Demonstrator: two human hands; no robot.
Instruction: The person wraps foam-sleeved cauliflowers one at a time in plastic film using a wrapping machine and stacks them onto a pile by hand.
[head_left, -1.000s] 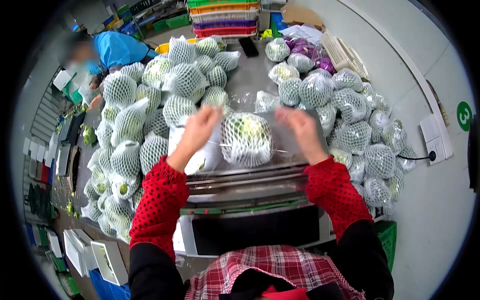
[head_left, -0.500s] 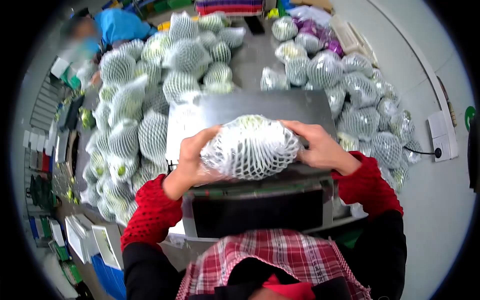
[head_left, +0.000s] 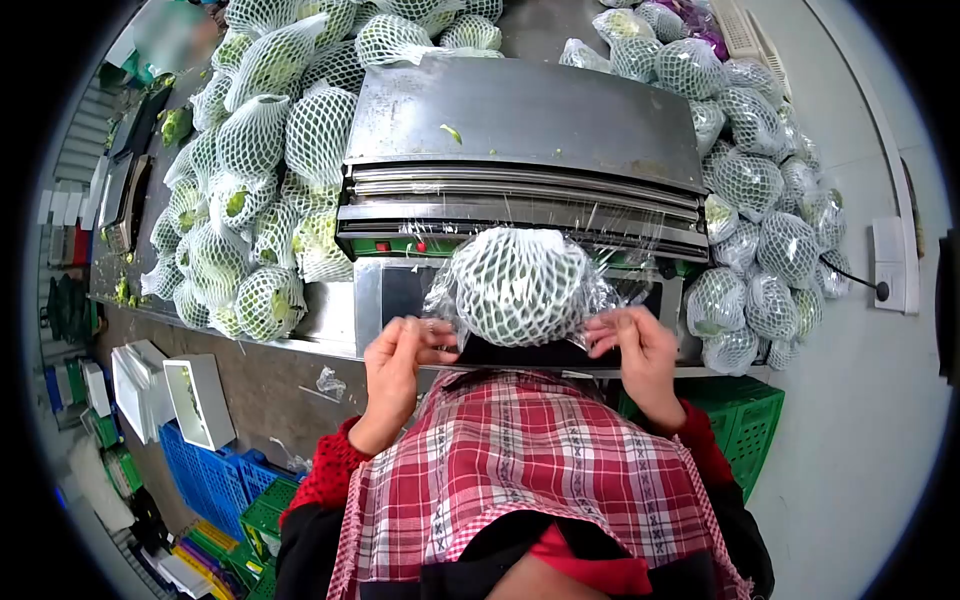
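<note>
A round, pale green vegetable in a white foam net (head_left: 522,290) sits at the front of a metal film-wrapping machine (head_left: 530,105). Clear plastic film (head_left: 605,290) lies around its sides and stretches back toward the machine's rollers. At its lower left, my left hand (head_left: 398,368) has its fingers closed on the film edge. My right hand (head_left: 640,355) pinches the film on the other side, thumb and fingers together. Both hands are just off the net itself. The vegetable's exact kind is hidden by the net.
Net-covered vegetables (head_left: 250,135) are heaped on the left of the table. Film-wrapped ones (head_left: 750,185) are piled on the right beside a wall. Below stand a green crate (head_left: 735,420), a blue crate (head_left: 200,475) and a white foam box (head_left: 198,400).
The netted vegetable has come down from above the machine to its front, with film now around it. My hands have moved from its sides to the film edges. The view has tilted down.
</note>
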